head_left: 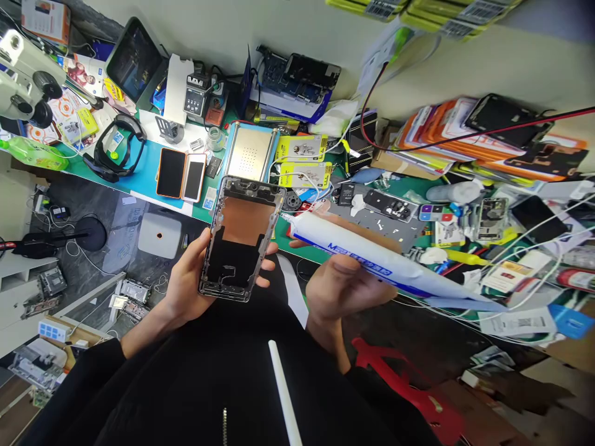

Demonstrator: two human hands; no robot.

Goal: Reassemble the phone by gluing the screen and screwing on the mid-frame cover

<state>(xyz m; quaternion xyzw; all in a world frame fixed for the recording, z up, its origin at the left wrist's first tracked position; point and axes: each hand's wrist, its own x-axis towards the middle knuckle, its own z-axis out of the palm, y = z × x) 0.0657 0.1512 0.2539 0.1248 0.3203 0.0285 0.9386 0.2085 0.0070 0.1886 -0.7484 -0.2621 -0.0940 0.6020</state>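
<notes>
Orange-edged phone point(170, 173): lay on the counter point(149, 176), beyond and left of the left grip point(190, 275).
Left grip: was clamped on the phone frame point(244, 223).
Phone frame: sat in the left grip, inner side up.
Right grip point(341, 284): was closed around the white tube point(406, 266).
White tube: slanted across the right grip, one end near the phone frame.

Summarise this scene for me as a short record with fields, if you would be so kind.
Left hand: holds a phone frame, inner side toward the camera
Right hand: grips a white-and-blue tube, one end toward the phone frame
Tube touching frame: cannot tell
Bench left: microscope, orange-edged phone
Bench middle: perforated metal plate, glass jar
</notes>
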